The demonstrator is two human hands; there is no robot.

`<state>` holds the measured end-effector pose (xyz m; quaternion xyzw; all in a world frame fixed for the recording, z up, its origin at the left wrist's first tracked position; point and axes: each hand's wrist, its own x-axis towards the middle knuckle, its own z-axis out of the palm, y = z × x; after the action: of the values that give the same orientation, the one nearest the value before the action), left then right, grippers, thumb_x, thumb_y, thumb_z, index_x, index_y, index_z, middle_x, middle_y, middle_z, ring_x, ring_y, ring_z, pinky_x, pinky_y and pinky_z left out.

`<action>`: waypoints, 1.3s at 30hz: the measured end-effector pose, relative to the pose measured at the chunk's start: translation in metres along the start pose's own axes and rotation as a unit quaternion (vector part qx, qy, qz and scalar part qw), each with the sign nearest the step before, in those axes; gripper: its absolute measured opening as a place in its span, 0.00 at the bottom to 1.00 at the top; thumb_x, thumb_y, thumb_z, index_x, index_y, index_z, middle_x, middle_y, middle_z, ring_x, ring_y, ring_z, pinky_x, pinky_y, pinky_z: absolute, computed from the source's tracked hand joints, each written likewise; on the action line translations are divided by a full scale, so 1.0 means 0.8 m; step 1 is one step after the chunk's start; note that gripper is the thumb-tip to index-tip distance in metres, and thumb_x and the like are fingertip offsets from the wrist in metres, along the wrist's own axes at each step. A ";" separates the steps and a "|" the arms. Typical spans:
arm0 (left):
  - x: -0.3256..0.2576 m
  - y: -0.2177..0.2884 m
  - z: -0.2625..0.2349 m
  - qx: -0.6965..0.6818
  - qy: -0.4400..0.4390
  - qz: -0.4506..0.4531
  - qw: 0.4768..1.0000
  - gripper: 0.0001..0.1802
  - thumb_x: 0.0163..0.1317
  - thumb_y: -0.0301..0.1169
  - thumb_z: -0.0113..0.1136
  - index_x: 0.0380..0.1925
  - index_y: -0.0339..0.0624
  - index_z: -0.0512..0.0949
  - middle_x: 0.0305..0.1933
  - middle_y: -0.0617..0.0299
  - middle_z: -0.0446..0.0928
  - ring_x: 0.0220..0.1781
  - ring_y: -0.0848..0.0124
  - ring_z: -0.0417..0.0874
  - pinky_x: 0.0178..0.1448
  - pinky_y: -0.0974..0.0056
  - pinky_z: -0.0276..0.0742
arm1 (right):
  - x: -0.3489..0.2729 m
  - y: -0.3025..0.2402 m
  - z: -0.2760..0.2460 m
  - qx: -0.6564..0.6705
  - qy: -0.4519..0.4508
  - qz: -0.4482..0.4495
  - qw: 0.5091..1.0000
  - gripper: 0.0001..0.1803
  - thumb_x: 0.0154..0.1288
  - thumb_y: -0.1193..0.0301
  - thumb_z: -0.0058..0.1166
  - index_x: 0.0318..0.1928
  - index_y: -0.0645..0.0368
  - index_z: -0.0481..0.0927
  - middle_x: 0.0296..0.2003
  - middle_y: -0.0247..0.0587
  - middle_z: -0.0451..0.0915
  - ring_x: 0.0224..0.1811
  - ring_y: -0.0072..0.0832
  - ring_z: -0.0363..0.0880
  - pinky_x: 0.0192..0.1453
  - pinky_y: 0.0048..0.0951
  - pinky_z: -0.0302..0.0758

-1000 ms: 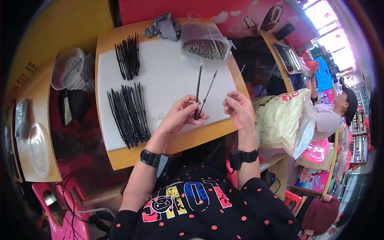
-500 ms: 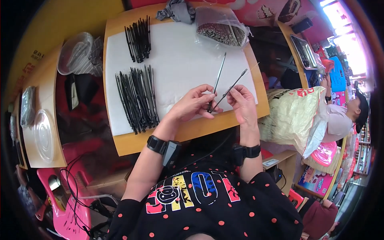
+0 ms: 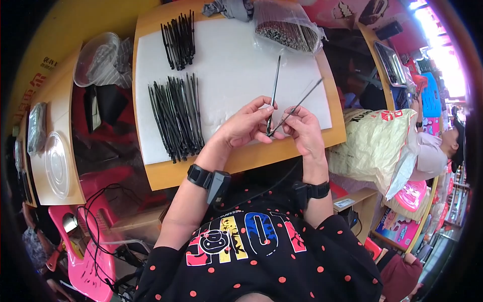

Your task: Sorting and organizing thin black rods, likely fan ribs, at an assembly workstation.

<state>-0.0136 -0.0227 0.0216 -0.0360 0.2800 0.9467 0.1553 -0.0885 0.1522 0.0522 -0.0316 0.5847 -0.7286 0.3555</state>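
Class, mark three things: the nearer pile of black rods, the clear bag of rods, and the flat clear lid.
Nearer pile of black rods (image 3: pixel 176 120), head view: its middle.
Clear bag of rods (image 3: pixel 279 13), head view: upper film.
Flat clear lid (image 3: pixel 57 163), head view: its centre.

Open lane right up the middle of the sheet (image 3: pixel 231 60)!
Near bunch (image 3: pixel 176 118) and far bunch (image 3: pixel 178 40) line the left, bag (image 3: pixel 288 36) blocks far right, held rods (image 3: pixel 275 83) jut over near right; sack (image 3: pixel 372 146) crowds the table (image 3: pixel 166 176).
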 end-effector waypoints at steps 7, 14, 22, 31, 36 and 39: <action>-0.002 0.005 0.009 -0.007 0.016 -0.014 1.000 0.11 0.71 0.34 0.43 0.50 0.45 0.64 0.37 0.51 0.79 0.38 0.55 0.85 0.30 0.67 0.86 | 0.002 0.003 0.001 -0.008 0.011 0.007 1.000 0.06 0.59 0.75 0.60 0.36 0.59 0.76 0.26 0.34 0.81 0.24 0.16 0.74 0.30 0.16 0.71; -0.002 0.002 0.007 0.021 -0.005 -0.017 1.000 0.11 0.71 0.34 0.42 0.50 0.45 0.63 0.42 0.47 0.78 0.40 0.55 0.85 0.33 0.66 0.86 | 0.004 0.004 0.003 -0.016 0.016 0.024 0.999 0.07 0.58 0.74 0.61 0.36 0.58 0.78 0.25 0.33 0.80 0.23 0.15 0.73 0.28 0.15 0.69; 0.000 0.001 0.011 0.052 -0.008 -0.011 0.999 0.11 0.72 0.35 0.41 0.50 0.46 0.63 0.44 0.47 0.78 0.41 0.58 0.84 0.36 0.65 0.86 | 0.006 0.006 -0.003 -0.025 0.020 0.032 0.999 0.07 0.58 0.73 0.60 0.36 0.59 0.77 0.25 0.34 0.80 0.22 0.14 0.72 0.27 0.15 0.68; -0.002 0.004 0.017 0.039 0.010 0.015 0.999 0.10 0.71 0.33 0.44 0.48 0.45 0.64 0.41 0.57 0.75 0.41 0.61 0.84 0.40 0.67 0.85 | 0.003 0.005 0.000 -0.020 0.071 0.013 0.997 0.08 0.58 0.75 0.60 0.37 0.60 0.75 0.26 0.36 0.80 0.24 0.17 0.73 0.29 0.17 0.70; -0.001 0.001 0.014 0.105 0.030 0.047 0.993 0.10 0.67 0.30 0.51 0.46 0.41 0.66 0.40 0.59 0.74 0.41 0.64 0.83 0.42 0.68 0.85 | 0.000 0.014 0.013 -0.069 0.093 -0.179 0.977 0.07 0.59 0.75 0.59 0.37 0.64 0.76 0.27 0.36 0.79 0.26 0.17 0.73 0.33 0.17 0.71; -0.001 -0.001 0.012 0.133 0.039 0.035 0.990 0.11 0.64 0.28 0.55 0.44 0.38 0.69 0.41 0.60 0.74 0.40 0.66 0.83 0.43 0.69 0.84 | -0.004 0.009 0.021 -0.065 0.091 -0.191 0.975 0.07 0.62 0.75 0.56 0.39 0.66 0.78 0.27 0.35 0.79 0.27 0.18 0.74 0.33 0.18 0.71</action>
<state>-0.0124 -0.0167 0.0294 -0.0423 0.4102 0.9038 0.1143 -0.0749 0.1391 0.0520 -0.0992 0.6441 -0.7430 0.1525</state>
